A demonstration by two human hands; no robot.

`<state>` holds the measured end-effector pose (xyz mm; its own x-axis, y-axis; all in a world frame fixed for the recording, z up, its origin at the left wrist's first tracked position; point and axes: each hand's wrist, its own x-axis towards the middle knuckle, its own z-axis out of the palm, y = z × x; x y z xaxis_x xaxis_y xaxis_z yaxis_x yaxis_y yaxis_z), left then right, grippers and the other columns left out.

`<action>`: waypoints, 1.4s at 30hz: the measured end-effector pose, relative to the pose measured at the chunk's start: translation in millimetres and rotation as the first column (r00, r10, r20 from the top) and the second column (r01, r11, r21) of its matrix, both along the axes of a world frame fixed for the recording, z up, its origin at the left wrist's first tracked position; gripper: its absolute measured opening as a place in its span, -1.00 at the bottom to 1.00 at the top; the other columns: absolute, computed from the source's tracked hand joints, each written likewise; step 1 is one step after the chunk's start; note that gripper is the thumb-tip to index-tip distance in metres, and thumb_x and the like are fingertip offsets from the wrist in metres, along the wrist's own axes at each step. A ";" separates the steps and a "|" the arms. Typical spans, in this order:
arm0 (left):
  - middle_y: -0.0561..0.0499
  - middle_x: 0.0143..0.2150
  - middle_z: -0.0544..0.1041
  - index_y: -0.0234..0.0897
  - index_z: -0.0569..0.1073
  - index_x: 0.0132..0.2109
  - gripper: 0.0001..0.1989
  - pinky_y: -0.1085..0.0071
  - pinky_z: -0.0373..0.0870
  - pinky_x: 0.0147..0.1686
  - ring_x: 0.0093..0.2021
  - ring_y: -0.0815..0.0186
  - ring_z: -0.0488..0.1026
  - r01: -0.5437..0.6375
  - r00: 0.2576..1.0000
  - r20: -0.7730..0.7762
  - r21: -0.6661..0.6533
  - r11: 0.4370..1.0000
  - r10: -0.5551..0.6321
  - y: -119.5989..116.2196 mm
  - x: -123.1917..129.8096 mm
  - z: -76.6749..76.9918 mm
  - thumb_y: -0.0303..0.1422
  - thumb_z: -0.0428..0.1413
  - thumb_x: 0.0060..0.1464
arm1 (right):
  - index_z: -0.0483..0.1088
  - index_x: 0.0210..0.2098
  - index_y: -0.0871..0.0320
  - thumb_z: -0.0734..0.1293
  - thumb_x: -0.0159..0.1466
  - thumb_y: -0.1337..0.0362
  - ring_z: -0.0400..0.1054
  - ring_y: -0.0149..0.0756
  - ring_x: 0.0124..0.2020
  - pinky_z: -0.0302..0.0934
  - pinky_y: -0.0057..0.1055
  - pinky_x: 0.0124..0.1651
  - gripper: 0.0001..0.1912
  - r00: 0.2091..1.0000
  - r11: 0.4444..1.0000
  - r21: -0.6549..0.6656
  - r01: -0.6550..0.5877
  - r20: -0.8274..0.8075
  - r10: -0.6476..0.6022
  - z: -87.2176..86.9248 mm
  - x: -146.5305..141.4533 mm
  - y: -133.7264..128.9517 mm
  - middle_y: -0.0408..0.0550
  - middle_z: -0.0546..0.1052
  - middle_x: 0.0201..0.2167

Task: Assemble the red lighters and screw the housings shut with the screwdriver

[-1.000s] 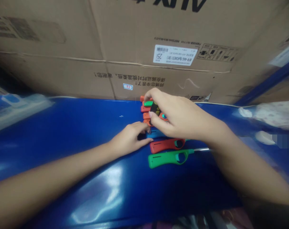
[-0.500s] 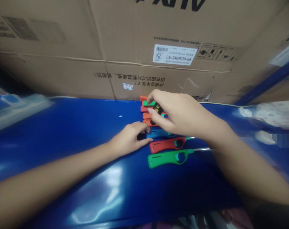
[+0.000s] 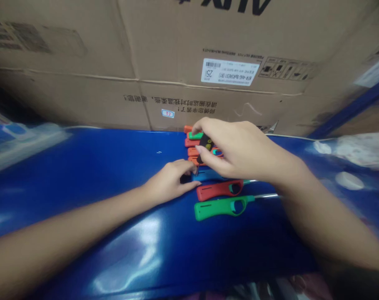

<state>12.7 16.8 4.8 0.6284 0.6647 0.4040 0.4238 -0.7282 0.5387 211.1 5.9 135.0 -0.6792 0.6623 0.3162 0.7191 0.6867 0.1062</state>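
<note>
My right hand (image 3: 239,146) is closed around a screwdriver (image 3: 206,143) with a black handle that has yellow marks and seems to end in green. Its thin shaft points down at the butt end of a blue long-nosed lighter (image 3: 208,174). Thumb and fingers of my left hand (image 3: 172,181) pinch that end of the blue lighter as it lies on the blue surface. Nearer to me lie a red lighter (image 3: 219,190) and a green lighter (image 3: 220,207), side by side. Beyond are orange and red lighters (image 3: 193,151), partly hidden by my right hand.
A large cardboard box (image 3: 92,100) stands along the back of the blue table (image 3: 83,166). Clear plastic packaging (image 3: 30,139) lies at left. A white rounded object (image 3: 349,181) and a patterned white bag (image 3: 361,149) are at right, beside a blue post (image 3: 348,109).
The screwdriver handle has turned slightly in my right hand. My left hand and the lighters have stayed in place.
</note>
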 end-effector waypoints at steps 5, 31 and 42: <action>0.03 -0.28 0.50 -0.29 0.42 -0.18 -0.83 0.40 0.39 -0.24 -0.27 0.30 0.46 0.006 1.000 -0.007 -0.018 1.000 -0.006 0.1 -0.5 -0.1 -0.34 0.24 0.16 | 0.38 -0.05 0.22 0.15 0.40 0.10 0.44 -0.20 -0.36 0.00 -0.37 -0.41 -0.65 1.000 1.000 0.000 0.026 0.001 -0.026 -0.9 -1.8 0.0 0.01 0.60 -0.28; 0.04 -0.29 0.51 -0.29 0.43 -0.19 -0.84 0.42 0.38 -0.25 -0.28 0.31 0.45 0.013 1.000 0.004 -0.017 1.000 -0.013 -0.2 0.1 0.9 -0.35 0.26 0.15 | 0.37 0.06 0.22 0.18 0.35 0.10 0.46 -0.16 -0.35 0.02 -0.35 -0.40 -0.58 0.998 0.998 -0.020 0.061 0.004 -0.061 0.8 0.3 0.9 0.03 0.61 -0.28; 0.03 -0.27 0.51 -0.31 0.44 -0.19 -0.83 0.41 0.39 -0.23 -0.27 0.31 0.45 0.004 1.000 0.006 -0.030 1.000 -0.003 -0.8 0.0 1.2 -0.36 0.26 0.14 | 0.40 0.00 0.22 0.17 0.38 0.05 0.42 -0.19 -0.40 -0.03 -0.36 -0.41 -0.59 0.999 0.999 -0.032 0.043 -0.009 -0.043 0.6 0.7 1.3 -0.01 0.59 -0.34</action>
<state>12.7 16.1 6.0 0.6284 0.6745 0.3876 0.4180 -0.7129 0.5631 211.8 7.2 135.5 -0.6470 0.7005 0.3011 0.7489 0.6581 0.0780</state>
